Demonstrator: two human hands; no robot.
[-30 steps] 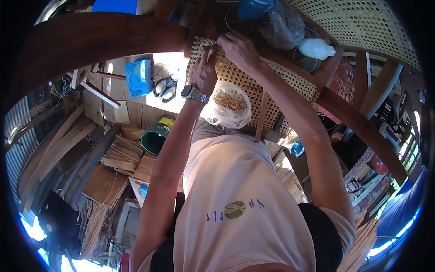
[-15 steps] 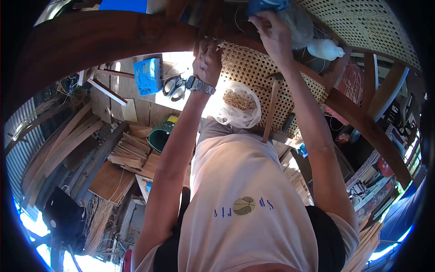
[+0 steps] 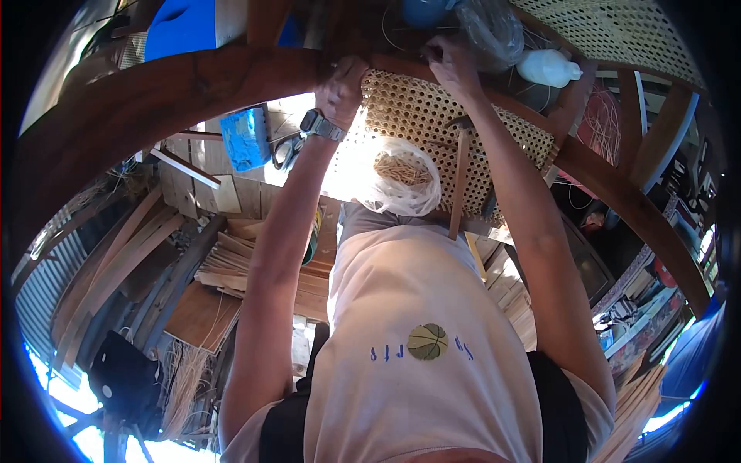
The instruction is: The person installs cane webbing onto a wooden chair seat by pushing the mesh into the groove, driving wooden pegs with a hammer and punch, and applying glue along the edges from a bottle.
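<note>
My left hand (image 3: 341, 86), with a watch (image 3: 323, 125) on its wrist, is closed against the dark wooden frame (image 3: 185, 77) at the corner of the woven cane panel (image 3: 409, 100); what its fingers hold is hidden. Further right, my right hand (image 3: 454, 65) has its fingers bent together over the dark wood beyond the panel's edge, and anything between them is too small to see. On the panel stand an open plastic bag (image 3: 428, 197) of small wooden pegs (image 3: 401, 167) and a hammer (image 3: 460, 181).
A blue block (image 3: 245, 140) and scissors (image 3: 286, 152) lie left of the panel. Beyond my right hand are a clear plastic bag (image 3: 494, 31) and a white bottle (image 3: 549, 69). Wood pieces (image 3: 228, 258) are stacked lower left. A curved beam (image 3: 629, 204) runs down the right.
My right hand left the panel corner, moved up to the blue container, then came back down slightly. My left hand now sits at the frame's corner. The view has shifted a little.
</note>
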